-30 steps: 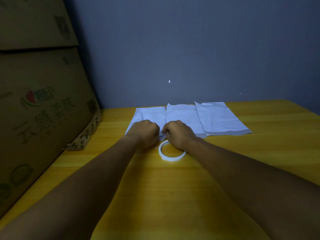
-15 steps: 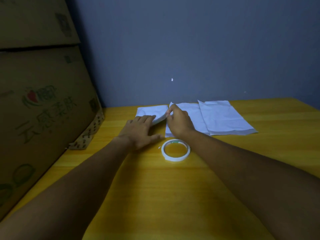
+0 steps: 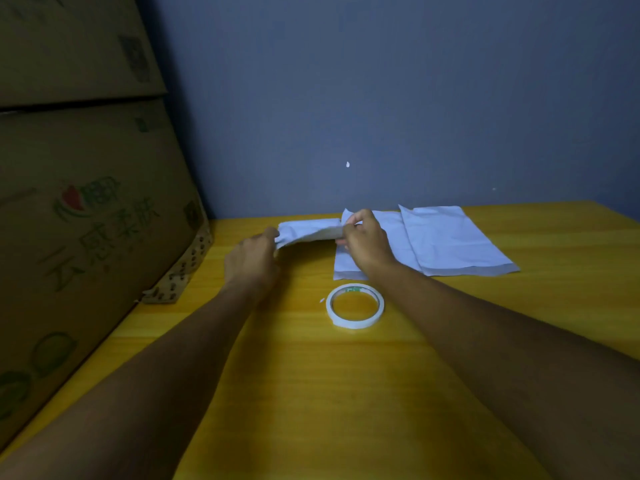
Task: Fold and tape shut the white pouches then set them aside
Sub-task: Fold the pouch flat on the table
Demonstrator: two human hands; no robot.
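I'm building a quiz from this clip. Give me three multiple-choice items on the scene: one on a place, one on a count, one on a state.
1. Where is the tape roll?
A. on the cardboard box
B. on the table, nearer the camera than the pouches
C. in the right hand

2. How many pouches lie flat on the table?
A. two
B. four
C. none

3. The left pouch is:
A. flat
B. lifted by both hands
C. taped shut

B: the roll lies flat on the wood.
A: two pouches overlap at right.
B: left hand and right hand grip its edges.
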